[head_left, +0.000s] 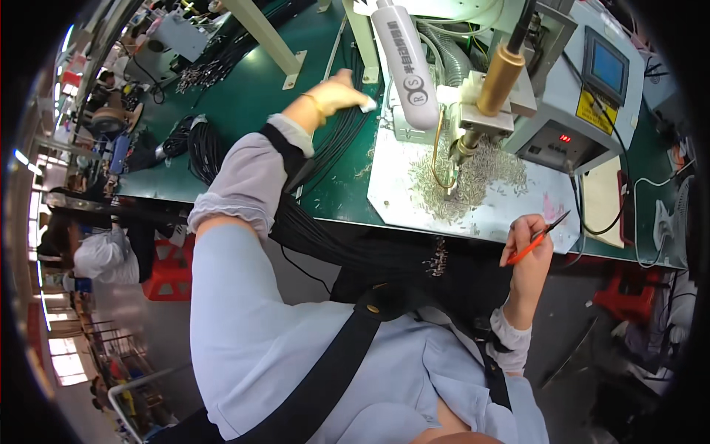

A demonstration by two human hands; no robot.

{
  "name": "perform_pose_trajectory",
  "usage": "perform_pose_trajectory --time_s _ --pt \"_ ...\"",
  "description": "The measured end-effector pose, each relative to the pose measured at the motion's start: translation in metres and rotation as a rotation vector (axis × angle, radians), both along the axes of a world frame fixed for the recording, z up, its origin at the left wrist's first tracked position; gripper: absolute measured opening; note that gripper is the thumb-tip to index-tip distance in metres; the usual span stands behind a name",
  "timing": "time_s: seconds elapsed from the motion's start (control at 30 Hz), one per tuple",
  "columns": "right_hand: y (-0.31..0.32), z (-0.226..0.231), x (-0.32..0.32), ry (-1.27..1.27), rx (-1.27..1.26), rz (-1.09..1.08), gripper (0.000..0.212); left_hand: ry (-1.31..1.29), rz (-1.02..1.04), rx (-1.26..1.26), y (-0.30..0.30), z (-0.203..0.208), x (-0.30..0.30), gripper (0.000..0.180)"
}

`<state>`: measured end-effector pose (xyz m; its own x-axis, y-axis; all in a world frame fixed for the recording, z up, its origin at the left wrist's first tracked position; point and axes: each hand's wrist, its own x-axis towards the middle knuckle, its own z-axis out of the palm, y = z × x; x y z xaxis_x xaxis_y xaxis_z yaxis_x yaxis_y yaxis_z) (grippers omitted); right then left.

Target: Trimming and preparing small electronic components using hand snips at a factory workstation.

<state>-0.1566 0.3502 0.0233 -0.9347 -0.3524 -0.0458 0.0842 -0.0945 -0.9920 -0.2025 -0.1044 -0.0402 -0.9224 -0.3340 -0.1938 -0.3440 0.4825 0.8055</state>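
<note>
My left hand (334, 98) reaches out over the green table, beside a run of black cables (342, 140). Its fingers are stretched and apart, and something small and white covers or touches a fingertip. In my right hand (526, 240), at the front edge of the white work plate (392, 189), is an orange-handled tool (526, 250) with a dark pointed tip, aimed up and to the right. Whether it is tweezers or snips I cannot tell. A thick bundle of black cables (318, 240) hangs across my lap, with bare metallic ends (438, 259) near the plate's edge.
A machine with a brass-coloured cylinder (497, 81) stands over a heap of small metal pieces (458, 185) on the plate. Right of it is a grey control box (573, 137) with a screen. Coiled black cable (205, 152) lies left. Red stools (168, 270) and another person (107, 253) are beyond.
</note>
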Motion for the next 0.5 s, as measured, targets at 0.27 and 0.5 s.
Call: perform_pose_trajectory --time_s 0.27,0.5 --pt "0.005 -0.001 0.007 0.001 -0.011 0.016 0.017 0.061 -0.015 -0.588 -0.004 -0.044 -0.021 0.069" --pt "-0.006 0.007 0.030 -0.006 0.000 0.175 0.017 0.473 0.338 0.996 0.025 0.117 0.095 0.030"
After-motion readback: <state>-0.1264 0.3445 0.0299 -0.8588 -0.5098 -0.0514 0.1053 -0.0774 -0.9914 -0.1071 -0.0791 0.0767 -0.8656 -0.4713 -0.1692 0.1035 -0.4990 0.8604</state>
